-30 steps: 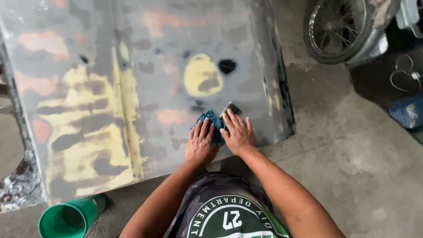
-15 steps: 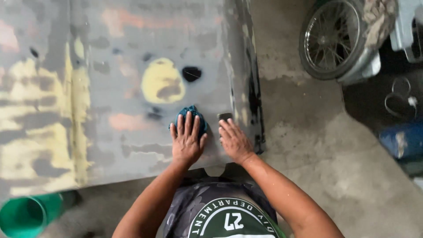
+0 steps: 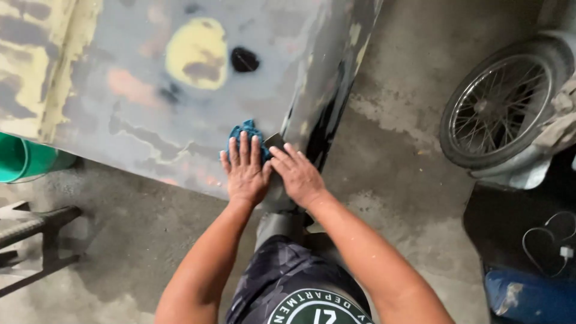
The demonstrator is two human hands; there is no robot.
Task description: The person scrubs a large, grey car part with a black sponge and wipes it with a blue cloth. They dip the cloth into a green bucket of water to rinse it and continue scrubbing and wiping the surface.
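A large grey metal body panel [image 3: 180, 114] with yellow filler patches and a black spot lies flat in front of me. My left hand [image 3: 245, 171] presses flat on a blue rag [image 3: 246, 135] near the panel's right near corner, fingers spread. My right hand [image 3: 298, 174] rests beside it, fingers on a small dark piece of sandpaper [image 3: 275, 141] at the panel's edge. The two hands touch side by side.
A spoked wheel with tyre [image 3: 501, 114] leans at the right. A green bucket [image 3: 27, 159] stands at the left under the panel. A metal stand [image 3: 36, 228] sits lower left, a blue object [image 3: 528, 294] and a cable [image 3: 549, 246] lower right. The floor is concrete.
My view has shifted so the panel sits further left. Both hands have worked along to the panel's right near corner and come back together, the rag still under my left palm.
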